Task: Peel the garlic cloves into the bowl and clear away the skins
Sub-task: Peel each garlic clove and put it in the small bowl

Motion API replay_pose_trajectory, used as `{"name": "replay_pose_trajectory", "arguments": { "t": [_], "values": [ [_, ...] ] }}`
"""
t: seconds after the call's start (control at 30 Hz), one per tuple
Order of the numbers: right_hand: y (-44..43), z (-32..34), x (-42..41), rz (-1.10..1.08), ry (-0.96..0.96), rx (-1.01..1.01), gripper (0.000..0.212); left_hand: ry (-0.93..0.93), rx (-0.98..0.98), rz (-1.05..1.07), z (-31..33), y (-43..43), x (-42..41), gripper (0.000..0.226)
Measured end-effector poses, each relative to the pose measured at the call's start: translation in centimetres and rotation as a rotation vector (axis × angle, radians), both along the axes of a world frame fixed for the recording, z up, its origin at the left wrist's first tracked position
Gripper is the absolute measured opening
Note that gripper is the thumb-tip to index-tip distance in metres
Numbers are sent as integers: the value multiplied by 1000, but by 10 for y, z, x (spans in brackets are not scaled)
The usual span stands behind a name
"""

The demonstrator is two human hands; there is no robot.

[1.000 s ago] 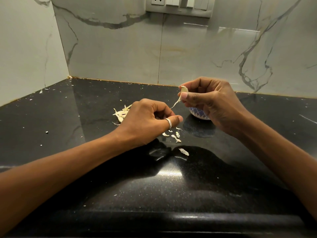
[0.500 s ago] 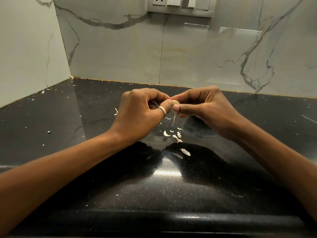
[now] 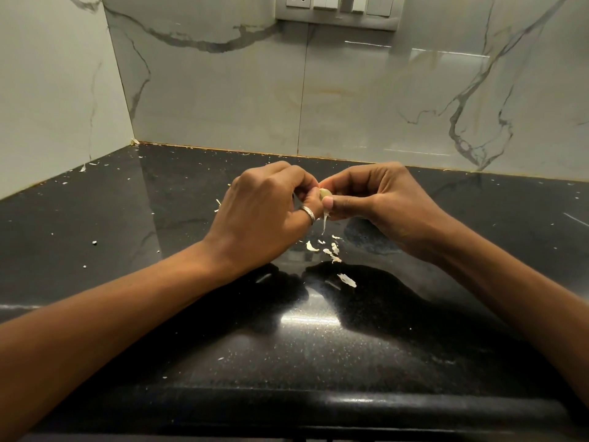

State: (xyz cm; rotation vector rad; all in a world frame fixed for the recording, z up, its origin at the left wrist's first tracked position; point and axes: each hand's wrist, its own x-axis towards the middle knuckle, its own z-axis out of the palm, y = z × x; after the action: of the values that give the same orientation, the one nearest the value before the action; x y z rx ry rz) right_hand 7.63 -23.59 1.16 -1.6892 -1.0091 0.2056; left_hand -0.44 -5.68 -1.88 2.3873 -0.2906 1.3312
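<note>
- Glossy black stone countertop [image 3: 159, 282]: slick; anything dropped skids.
- Left hand [image 3: 264, 215] at nine o'clock, right hand [image 3: 376, 202] at three, both pinch the small pale garlic clove [image 3: 325, 193]; tugging hard may pop it loose.
- Thin papery skin strip [image 3: 324, 223] hanging at six could tear short.

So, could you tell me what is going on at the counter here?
A person is peeling a small pale garlic clove by hand above a glossy black stone countertop. Both the left hand and the right hand pinch the clove between them, and a thin strip of papery skin hangs down from it. Loose pale skin scraps lie on the counter just below the hands; none are cleared yet.
</note>
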Motion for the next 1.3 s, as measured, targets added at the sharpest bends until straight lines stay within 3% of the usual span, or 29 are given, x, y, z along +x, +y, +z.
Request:
{"name": "replay_pose_trajectory", "arguments": {
  "t": [0.13, 0.37, 0.63, 0.93, 1.13, 1.3],
  "values": [
    [1, -1, 1, -14, 11, 32, 19, 36, -66, -33, 0, -1, -1, 18],
    [1, -2, 5, -91, -15, 82, 19, 270, -314, -217, -3, -7, 0, 27],
    [2, -5, 5, -79, 68, 110, 19, 350, -521, -273, 0, -4, 2, 21],
    [3, -6, 5, -54, 67, 130, 22, 404, -903, -439, 8, -8, -1, 21],
    [5, -8, 4, -51, -1, 121, 20, 397, -883, -425, 7, -6, 0, 21],
    [4, -7, 6, -81, -122, 33, 13, 382, -747, -379, 4, -3, 1, 14]
  ]
}}
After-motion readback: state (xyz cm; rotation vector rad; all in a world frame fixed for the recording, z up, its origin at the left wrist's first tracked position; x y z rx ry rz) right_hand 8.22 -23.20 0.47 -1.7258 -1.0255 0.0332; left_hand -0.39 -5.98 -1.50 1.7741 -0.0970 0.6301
